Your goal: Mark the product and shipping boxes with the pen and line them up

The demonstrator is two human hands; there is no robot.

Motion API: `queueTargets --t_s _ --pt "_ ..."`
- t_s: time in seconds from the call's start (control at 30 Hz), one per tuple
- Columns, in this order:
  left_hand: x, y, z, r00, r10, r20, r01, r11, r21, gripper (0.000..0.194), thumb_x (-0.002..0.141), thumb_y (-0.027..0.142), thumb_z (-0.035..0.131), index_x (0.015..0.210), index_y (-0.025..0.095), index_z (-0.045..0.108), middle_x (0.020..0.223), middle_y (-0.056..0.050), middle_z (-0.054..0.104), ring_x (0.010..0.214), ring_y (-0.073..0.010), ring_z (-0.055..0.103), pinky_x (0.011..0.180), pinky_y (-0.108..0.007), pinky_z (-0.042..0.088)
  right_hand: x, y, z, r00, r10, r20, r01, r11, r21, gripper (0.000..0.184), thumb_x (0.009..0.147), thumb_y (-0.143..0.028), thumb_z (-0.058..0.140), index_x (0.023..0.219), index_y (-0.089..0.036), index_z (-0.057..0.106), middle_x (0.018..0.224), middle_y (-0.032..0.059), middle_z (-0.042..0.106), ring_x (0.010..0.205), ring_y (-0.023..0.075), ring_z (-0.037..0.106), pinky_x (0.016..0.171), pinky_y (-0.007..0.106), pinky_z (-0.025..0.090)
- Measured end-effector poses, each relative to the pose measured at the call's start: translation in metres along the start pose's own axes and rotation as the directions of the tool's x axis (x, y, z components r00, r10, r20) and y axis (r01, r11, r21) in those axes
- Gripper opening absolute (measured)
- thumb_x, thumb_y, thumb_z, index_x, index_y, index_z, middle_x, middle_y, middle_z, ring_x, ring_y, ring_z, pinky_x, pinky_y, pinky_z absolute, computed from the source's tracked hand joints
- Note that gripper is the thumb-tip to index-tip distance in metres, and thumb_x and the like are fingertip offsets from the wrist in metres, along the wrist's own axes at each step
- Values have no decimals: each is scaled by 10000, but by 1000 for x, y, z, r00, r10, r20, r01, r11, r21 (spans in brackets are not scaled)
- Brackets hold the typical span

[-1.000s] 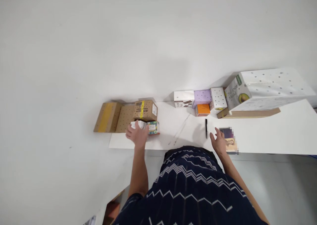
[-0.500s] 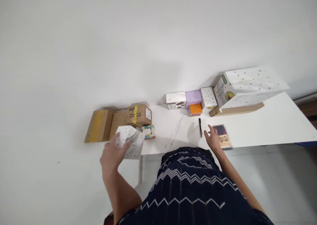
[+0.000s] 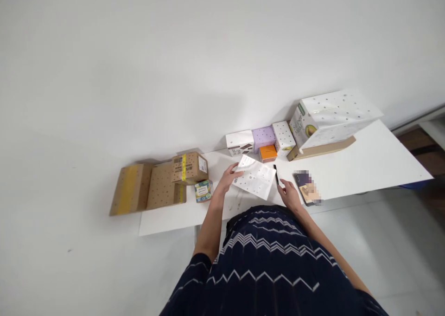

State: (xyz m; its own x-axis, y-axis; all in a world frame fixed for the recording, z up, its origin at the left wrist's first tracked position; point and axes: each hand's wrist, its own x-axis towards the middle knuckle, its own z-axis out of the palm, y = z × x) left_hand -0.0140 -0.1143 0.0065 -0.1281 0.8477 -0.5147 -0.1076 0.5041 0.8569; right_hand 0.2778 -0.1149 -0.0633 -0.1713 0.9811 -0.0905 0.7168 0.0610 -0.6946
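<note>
Presently: carton [image 3: 255, 178] held by left hand [image 3: 226, 178]; pen [image 3: 276, 174] on table

Left hand pinches the carton at its left edge, thumb over the printed face. The carton sits tilted over the table [image 3: 365, 167], in front of the orange box [image 3: 268, 153]; whether it rests on the surface cannot be told. Right hand [image 3: 289, 194] shows fingers parted and curved, apparently unladen, just beside the pen's near end; contact is unclear. The phone [image 3: 306, 188] lies to its right.

Progress, as judged: carton grasped, printed face exposed; carton not yet released, pen not yet lifted. The teal box [image 3: 203, 191] stands unhandled.
</note>
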Motion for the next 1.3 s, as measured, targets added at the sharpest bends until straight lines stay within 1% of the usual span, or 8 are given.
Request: queueTargets --t_s 0.23,0.4,0.57,0.77,0.87,1.1,1.2,1.3 --pt "47 -17 12 987 55 148 -84 977 196 586 562 251 795 1130 190 666 1205 -67 647 1077 -258 601 896 -328 489 -3 -3 14 996 26 82 -26 1000 2 448 840 -305 455 1256 -159 532 1163 153 591 661 153 621 743 354 527" --pt "58 -34 17 984 123 -131 -95 975 203 382 749 279 633 1115 174 657 1236 -83 624 1127 -220 569 987 -334 429 6 -6 23 989 1 150 1 1000 -16 496 790 -196 483 1285 -176 521 1221 138 598 663 150 627 767 351 528" --pt "31 -69 18 911 46 -411 20 988 154 497 842 422 490 1287 202 500 1254 -101 576 1105 -183 567 915 -291 455 11 -6 22 985 44 166 -50 998 34 430 789 -220 496 1207 -186 591 1148 115 649 677 164 636 797 366 520" --pt "-13 -107 36 947 -170 -274 187 982 36 664 812 682 361 1106 133 591 906 -108 654 713 -163 623 637 -290 494 19 -8 21 961 148 235 -183 974 133 354 815 -308 503 1120 -204 648 1059 82 698 800 210 669 843 391 512" --pt "-20 -110 43 960 -191 -204 199 980 18 646 808 689 367 1063 152 621 950 -115 666 760 -175 625 669 -302 491 23 -12 23 952 149 268 -200 964 173 345 818 -326 507 1097 -193 660 1060 90 698 915 226 661 877 396 498" --pt "-24 -88 39 962 55 -268 -52 998 20 630 738 381 648 1321 232 459 1283 -122 557 1108 -217 562 879 -337 466 22 -34 31 900 161 405 -297 906 301 412 840 -406 482 1172 -206 621 1044 75 696 834 180 653 719 307 519" --pt "-32 -80 40 894 198 -402 -140 976 169 581 717 313 652 1267 204 502 1271 -130 524 1100 -227 554 879 -344 481 20 -42 35 794 243 557 -495 790 361 461 843 -454 479 1219 -209 587 1153 80 654 848 163 636 691 267 498" --pt "-44 -75 44 771 416 -482 -180 869 461 604 695 300 667 1260 181 488 1231 -137 494 1167 -264 479 954 -401 448 19 -47 40 732 268 626 -565 752 339 499 824 -488 515 1229 -205 589 1214 91 620 867 175 626 699 274 485"
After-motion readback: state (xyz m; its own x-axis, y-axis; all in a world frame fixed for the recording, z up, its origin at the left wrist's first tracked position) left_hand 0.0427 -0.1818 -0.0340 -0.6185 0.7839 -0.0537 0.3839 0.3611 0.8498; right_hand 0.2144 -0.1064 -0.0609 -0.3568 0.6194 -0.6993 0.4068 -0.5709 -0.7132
